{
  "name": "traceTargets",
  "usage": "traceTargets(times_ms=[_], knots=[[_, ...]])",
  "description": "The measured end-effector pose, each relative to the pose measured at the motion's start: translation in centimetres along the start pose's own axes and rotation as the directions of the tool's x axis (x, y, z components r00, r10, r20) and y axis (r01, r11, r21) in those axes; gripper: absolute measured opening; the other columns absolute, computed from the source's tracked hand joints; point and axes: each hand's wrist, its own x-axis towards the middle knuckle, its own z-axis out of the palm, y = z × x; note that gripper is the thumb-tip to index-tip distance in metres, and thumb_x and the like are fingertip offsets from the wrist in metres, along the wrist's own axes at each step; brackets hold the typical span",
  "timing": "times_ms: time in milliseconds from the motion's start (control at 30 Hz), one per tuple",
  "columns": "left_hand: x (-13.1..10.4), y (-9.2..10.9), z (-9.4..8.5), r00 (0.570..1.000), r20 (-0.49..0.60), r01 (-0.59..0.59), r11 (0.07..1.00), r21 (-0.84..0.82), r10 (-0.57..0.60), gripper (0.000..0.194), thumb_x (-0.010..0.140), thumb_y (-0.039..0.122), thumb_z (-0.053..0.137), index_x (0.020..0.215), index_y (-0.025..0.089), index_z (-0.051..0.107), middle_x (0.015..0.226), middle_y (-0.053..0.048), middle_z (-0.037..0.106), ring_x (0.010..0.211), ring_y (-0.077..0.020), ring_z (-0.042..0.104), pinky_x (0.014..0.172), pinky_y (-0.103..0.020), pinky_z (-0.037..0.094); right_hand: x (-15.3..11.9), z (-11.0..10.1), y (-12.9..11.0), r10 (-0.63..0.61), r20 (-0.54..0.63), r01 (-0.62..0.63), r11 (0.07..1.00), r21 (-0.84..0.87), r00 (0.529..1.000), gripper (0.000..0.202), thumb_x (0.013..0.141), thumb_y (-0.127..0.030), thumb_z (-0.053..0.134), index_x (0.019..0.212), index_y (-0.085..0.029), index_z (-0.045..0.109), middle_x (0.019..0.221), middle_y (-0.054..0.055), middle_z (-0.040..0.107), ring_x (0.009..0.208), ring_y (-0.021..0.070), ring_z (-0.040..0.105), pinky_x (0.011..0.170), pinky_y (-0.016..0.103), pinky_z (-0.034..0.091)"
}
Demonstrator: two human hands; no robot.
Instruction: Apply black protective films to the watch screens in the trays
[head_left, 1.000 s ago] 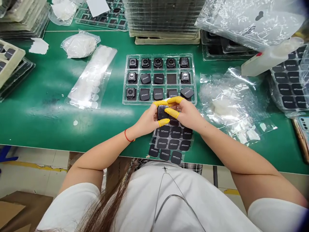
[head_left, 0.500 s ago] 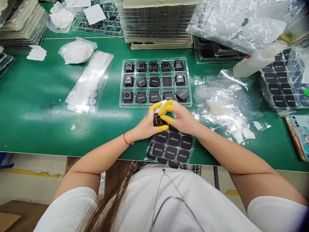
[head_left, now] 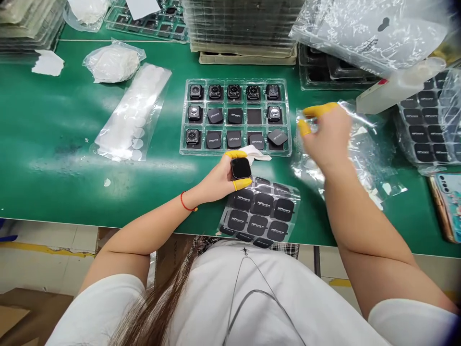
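Observation:
My left hand (head_left: 221, 178), with yellow finger cots, holds a smartwatch body (head_left: 240, 168) by its edges, its dark screen facing up. A white cloth (head_left: 257, 153) lies just beyond it, against the near edge of a clear tray (head_left: 182, 144). That tray holds several watch bodies (head_left: 234, 91) and black pads marked HiFuture (head_left: 235, 116). Below the watch lies a sheet of HiFuture stickers (head_left: 262, 204). Off to the right, my right hand (head_left: 329, 132) hovers over crumpled clear film (head_left: 360, 158). Its fingers are bent and smeared by motion; whether they hold some film I cannot tell.
A bag of round white stickers (head_left: 137, 110) and a bag of white material (head_left: 114, 62) lie left. Stacked trays (head_left: 245, 33) rise behind the tray. A white bottle (head_left: 392, 89), bagged black stickers (head_left: 425, 134) and a phone (head_left: 448, 202) are on the right.
My right hand has left the watch and moved right, over the clear film. The cloth now lies beside the tray. The watch screen has come into view in my left hand.

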Motion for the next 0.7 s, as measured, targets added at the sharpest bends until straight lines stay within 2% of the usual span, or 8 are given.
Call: traceTargets(times_ms=[67, 133, 300, 400, 467, 533, 600, 700], knots=[[0.1, -0.2, 0.1, 0.999, -0.033, -0.019, 1.000, 0.014, 0.019, 0.055, 0.077, 0.035, 0.075, 0.120, 0.023, 0.042, 0.103, -0.004, 0.054, 0.086, -0.0144, 0.058, 0.077, -0.031, 0.055, -1.3, 1.2, -3.7, -0.329, 0.069, 0.317, 0.938, 0.142, 0.942, 0.027, 0.087, -0.030, 0.059, 0.109, -0.019, 0.067, 0.101, 0.014, 0.067, 0.098, 0.0306, 0.057, 0.082, 0.045, 0.040], [0.2, -0.1, 0.1, 0.999, -0.036, -0.023, 1.000, -0.004, 0.022, 0.056, 0.076, 0.036, 0.076, 0.120, 0.023, 0.044, 0.107, -0.005, 0.056, 0.089, -0.0150, 0.060, 0.080, -0.032, 0.055, -2.2, 2.1, -6.0, -0.492, 0.127, 0.466, 0.865, 0.185, 0.861, 0.020, 0.086, -0.025, 0.059, 0.103, -0.019, 0.068, 0.095, 0.012, 0.067, 0.091, 0.0290, 0.057, 0.078, 0.044, 0.040], [0.3, 0.1, -0.1, 0.999, -0.054, -0.005, 1.000, -0.007, 0.004, 0.061, 0.075, 0.037, 0.077, 0.124, 0.021, 0.046, 0.102, -0.005, 0.063, 0.089, -0.0167, 0.065, 0.082, -0.033, 0.057, -3.8, 0.8, -6.7, -0.513, 0.054, 0.459, 0.805, 0.376, 0.856, 0.011, 0.086, -0.023, 0.058, 0.090, -0.023, 0.068, 0.090, 0.007, 0.066, 0.085, 0.0230, 0.056, 0.078, 0.041, 0.040], [0.2, 0.0, -0.3, 0.997, -0.049, -0.051, 0.987, 0.151, 0.059, 0.056, 0.073, 0.037, 0.078, 0.118, 0.019, 0.050, 0.100, -0.004, 0.065, 0.087, -0.0173, 0.064, 0.075, -0.030, 0.055, -5.3, -0.6, -7.6, -0.671, 0.021, 0.556, 0.631, 0.542, 0.741, 0.012, 0.090, -0.030, 0.060, 0.092, -0.026, 0.071, 0.097, 0.005, 0.067, 0.088, 0.0205, 0.055, 0.083, 0.040, 0.040], [0.1, -0.2, -0.3, 0.998, -0.017, -0.051, 0.959, 0.280, 0.058, 0.049, 0.072, 0.036, 0.077, 0.111, 0.018, 0.054, 0.099, -0.004, 0.066, 0.083, -0.0170, 0.063, 0.070, -0.028, 0.053, -5.9, -0.6, -8.4, -0.719, 0.024, 0.595, 0.594, 0.541, 0.695, 0.018, 0.093, -0.033, 0.056, 0.094, -0.028, 0.073, 0.096, 0.005, 0.066, 0.088, 0.0204, 0.053, 0.084, 0.041, 0.038], [0.1, -0.4, -0.2, 1.000, -0.001, -0.024, 0.960, 0.279, 0.026, 0.050, 0.073, 0.036, 0.077, 0.114, 0.018, 0.054, 0.100, -0.004, 0.066, 0.083, -0.0173, 0.063, 0.069, -0.027, 0.052, -5.8, -0.1, -8.7, -0.678, 0.008, 0.586, 0.640, 0.498, 0.735, 0.022, 0.095, -0.036, 0.052, 0.095, -0.029, 0.073, 0.093, 0.005, 0.065, 0.086, 0.0207, 0.051, 0.083, 0.042, 0.035], [0.1, -0.6, 0.0, 0.999, -0.014, -0.031, 0.987, 0.161, 0.033, 0.059, 0.074, 0.037, 0.077, 0.122, 0.018, 0.050, 0.109, -0.006, 0.066, 0.089, -0.0185, 0.064, 0.073, -0.028, 0.054, -5.5, 0.1, -8.5, -0.635, -0.026, 0.568, 0.672, 0.476, 0.772, 0.023, 0.095, -0.038, 0.051, 0.094, -0.030, 0.073, 0.093, 0.005, 0.065, 0.086, 0.0207, 0.051, 0.082, 0.043, 0.034], [0.1, -0.6, -0.1, 0.995, -0.020, -0.096, 0.991, 0.088, 0.098, 0.061, 0.074, 0.036, 0.077, 0.124, 0.018, 0.049, 0.117, -0.008, 0.065, 0.095, -0.0187, 0.066, 0.078, -0.028, 0.056, -5.7, -0.2, -8.0, -0.679, -0.039, 0.612, 0.635, 0.471, 0.733, 0.022, 0.095, -0.035, 0.052, 0.093, -0.029, 0.073, 0.092, 0.004, 0.067, 0.086, 0.0202, 0.052, 0.084, 0.042, 0.035]])
